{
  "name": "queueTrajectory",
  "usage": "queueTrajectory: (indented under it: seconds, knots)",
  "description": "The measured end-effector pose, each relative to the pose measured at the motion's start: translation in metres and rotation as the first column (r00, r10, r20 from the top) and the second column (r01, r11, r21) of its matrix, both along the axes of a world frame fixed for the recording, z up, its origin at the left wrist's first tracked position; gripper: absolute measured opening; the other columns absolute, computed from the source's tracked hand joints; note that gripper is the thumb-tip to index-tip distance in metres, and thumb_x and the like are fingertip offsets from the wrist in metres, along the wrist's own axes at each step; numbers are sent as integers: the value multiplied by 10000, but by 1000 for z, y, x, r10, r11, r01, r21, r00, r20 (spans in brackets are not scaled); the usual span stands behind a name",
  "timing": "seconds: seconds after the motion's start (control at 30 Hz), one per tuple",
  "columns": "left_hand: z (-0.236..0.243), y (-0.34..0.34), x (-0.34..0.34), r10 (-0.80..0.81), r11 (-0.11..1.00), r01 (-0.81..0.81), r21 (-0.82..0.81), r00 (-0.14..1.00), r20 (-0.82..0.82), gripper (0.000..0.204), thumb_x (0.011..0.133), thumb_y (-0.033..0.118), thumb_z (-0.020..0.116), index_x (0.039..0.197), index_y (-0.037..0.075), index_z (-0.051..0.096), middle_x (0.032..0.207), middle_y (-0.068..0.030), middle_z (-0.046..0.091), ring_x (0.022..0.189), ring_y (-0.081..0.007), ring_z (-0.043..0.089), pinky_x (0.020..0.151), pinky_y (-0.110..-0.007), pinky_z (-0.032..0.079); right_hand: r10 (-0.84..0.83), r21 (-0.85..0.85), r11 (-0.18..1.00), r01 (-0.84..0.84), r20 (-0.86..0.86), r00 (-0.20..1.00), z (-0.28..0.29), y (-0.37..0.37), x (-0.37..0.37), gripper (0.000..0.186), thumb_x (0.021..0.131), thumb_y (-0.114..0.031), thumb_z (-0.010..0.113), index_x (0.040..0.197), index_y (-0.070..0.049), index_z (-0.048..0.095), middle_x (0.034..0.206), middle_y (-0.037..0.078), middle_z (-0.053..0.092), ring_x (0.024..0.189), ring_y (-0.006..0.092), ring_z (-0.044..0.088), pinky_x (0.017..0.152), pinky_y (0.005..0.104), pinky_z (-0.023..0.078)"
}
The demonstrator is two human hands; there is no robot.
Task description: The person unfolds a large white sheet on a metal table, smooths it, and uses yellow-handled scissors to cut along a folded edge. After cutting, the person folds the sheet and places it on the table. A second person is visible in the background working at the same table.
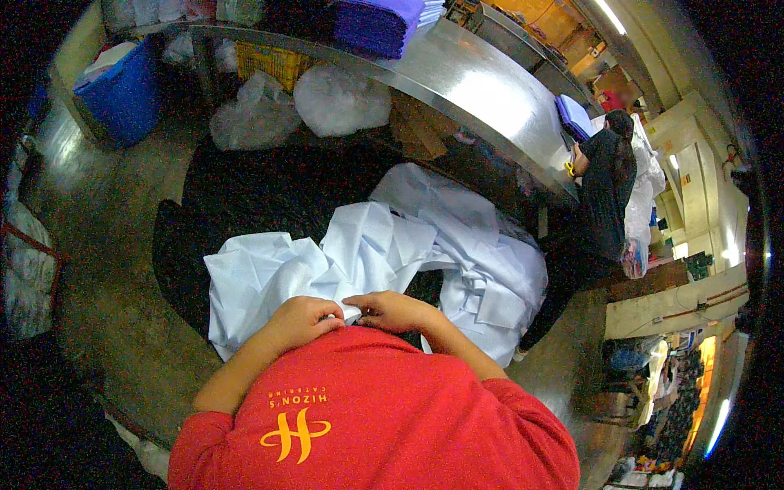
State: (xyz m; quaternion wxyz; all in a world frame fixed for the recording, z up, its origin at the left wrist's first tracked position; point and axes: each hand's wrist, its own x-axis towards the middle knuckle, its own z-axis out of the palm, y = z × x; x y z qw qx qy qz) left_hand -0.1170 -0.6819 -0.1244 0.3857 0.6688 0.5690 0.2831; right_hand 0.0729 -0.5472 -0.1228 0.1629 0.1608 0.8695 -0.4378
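Observation:
A large white cloth [380,237] lies in loose folds over a black cloth [269,184] in front of me. My left hand [306,320] is closed with its fingertips on a rolled or folded edge of the white cloth, close against my red shirt. My right hand [390,312] pinches the same edge just beside it. The two hands nearly meet. From there the cloth spreads forward, and another stretch of it hangs down to the right. The exact fold between the fingers is partly hidden.
A steel table [457,90] curves across the far side, bearing stacked purple cloths [376,28]. Beneath it are filled clear plastic bags [341,102] and a yellow crate [273,64]. A blue bin [122,94] stands far left. At right, a person in black [604,188] works at the table.

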Motion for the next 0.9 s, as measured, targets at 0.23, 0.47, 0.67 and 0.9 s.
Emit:
queueTrajectory:
  seconds: [0.23, 0.47, 0.67, 0.9]
  knots:
    - [-4, -1, -1, 7, 999, -8, 32, 999, 43, 197, 812, 291, 600, 879, 112, 647, 795, -113, 651, 726, -280, 626, 653, -358, 484, -25, -46, 999, 25, 14, 1000, -1, -4, 0, 503, 817, -123, 571, 1301, -67, 446, 1115, 187, 600, 944, 299, 613, 825, 346, 468]
    - [-7, -2, -1, 12, 999, -13, 50, 1000, 20, 203, 810, 294, 609, 882, 109, 650, 792, -119, 653, 721, -276, 631, 646, -354, 485, -20, -83, 996, 21, 16, 1000, -14, -7, 0, 489, 821, -173, 560, 1297, -117, 460, 1073, 186, 615, 929, 323, 609, 803, 372, 470]
    - [-3, -2, -1, 5, 1000, -5, -2, 1000, 15, 206, 828, 273, 588, 893, 88, 649, 806, -118, 650, 737, -270, 627, 667, -351, 484, -15, -44, 999, 16, 24, 1000, -19, -10, 2, 491, 813, -172, 575, 1291, -136, 467, 1059, 182, 620, 932, 329, 606, 805, 376, 467]
    - [1, -2, 1, -8, 1000, 8, 6, 1000, -1, 209, 836, 266, 578, 896, 78, 647, 812, -117, 648, 749, -265, 627, 678, -349, 485, -3, -20, 1000, 3, -12, 1000, -17, -11, 4, 491, 838, -204, 555, 1307, -106, 447, 1042, 203, 619, 938, 352, 602, 813, 398, 468]
